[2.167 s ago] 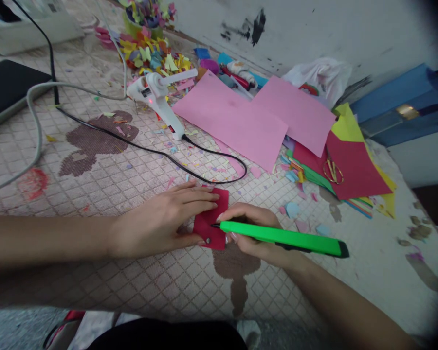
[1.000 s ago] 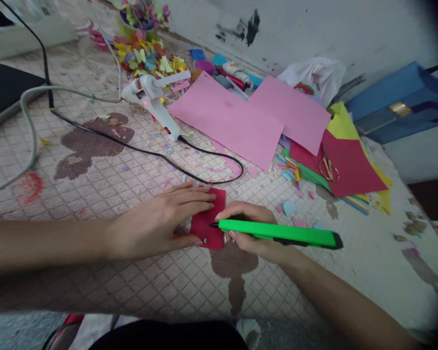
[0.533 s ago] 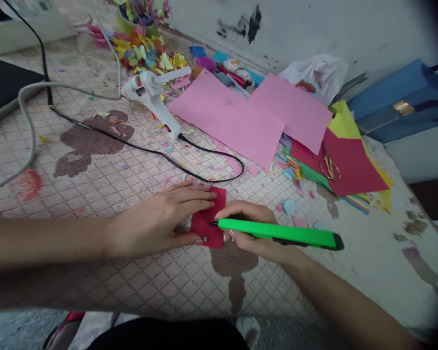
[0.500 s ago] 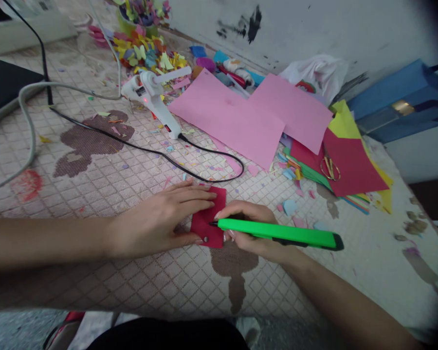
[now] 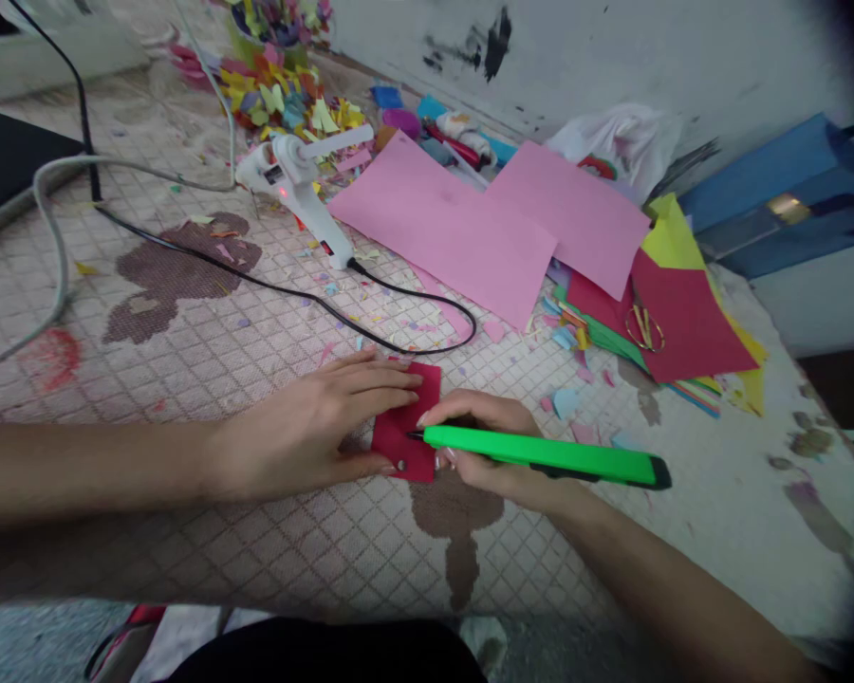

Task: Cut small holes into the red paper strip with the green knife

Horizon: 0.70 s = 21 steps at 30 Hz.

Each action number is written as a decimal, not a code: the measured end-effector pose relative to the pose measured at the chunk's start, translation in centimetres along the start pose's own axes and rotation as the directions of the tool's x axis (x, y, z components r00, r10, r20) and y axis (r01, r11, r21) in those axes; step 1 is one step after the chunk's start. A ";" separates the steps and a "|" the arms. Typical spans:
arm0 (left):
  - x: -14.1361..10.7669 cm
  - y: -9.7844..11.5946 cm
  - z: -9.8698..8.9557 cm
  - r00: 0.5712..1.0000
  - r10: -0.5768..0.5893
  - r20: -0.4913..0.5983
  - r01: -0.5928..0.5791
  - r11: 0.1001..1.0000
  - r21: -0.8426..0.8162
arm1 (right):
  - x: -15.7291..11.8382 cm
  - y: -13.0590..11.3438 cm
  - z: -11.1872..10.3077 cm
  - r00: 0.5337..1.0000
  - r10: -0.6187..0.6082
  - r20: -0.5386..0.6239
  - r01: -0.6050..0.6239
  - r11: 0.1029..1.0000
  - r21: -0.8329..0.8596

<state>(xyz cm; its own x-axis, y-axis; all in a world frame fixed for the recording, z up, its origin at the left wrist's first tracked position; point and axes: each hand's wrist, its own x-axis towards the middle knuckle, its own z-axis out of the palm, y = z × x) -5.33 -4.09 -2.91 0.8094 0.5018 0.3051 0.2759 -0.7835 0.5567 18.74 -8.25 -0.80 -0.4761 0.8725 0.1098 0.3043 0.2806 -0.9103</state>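
Note:
A small red piece of paper (image 5: 414, 417) lies on the table near its front edge, with a small round grey dot close to its lower left corner. My left hand (image 5: 320, 415) rests flat across the paper's left side, fingers stretched out and thumb at the lower edge. My right hand (image 5: 488, 436) grips a thick bright green pen (image 5: 547, 453) with a black end. The pen's dark tip points left and meets the middle of the paper, or hovers just over it; I cannot tell which.
Beyond the hands lie a white glue gun (image 5: 306, 204) with a lit red light, its looping black cord (image 5: 320, 302) and large pink sheets (image 5: 455, 228). Gold-handled scissors (image 5: 642, 324) rest on red paper at right. Paper scraps (image 5: 277, 100) are heaped at the back; a blue bag (image 5: 769, 194) stands right.
Almost nothing differs. Both hands, the pen and the red paper keep their places; the view has shifted very slightly.

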 end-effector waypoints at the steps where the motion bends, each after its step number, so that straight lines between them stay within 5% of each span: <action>1: 0.0 0.0 0.0 1.000 0.000 0.002 0.000 1.000 -0.001 | 0.0 -0.1 0.0 1.000 -0.005 0.002 0.005 1.000 -0.005; 21: 0.0 0.1 -0.1 1.000 -0.009 0.004 0.009 1.000 -0.013 | -0.5 0.9 0.2 0.999 0.013 -0.032 -0.011 0.997 0.072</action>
<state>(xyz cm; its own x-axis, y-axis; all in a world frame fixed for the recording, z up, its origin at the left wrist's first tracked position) -5.34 -4.17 -2.75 0.8088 0.5076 0.2970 0.2767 -0.7741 0.5694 19.11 -8.50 -1.70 -0.4453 0.8885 0.1105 0.2494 0.2417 -0.9378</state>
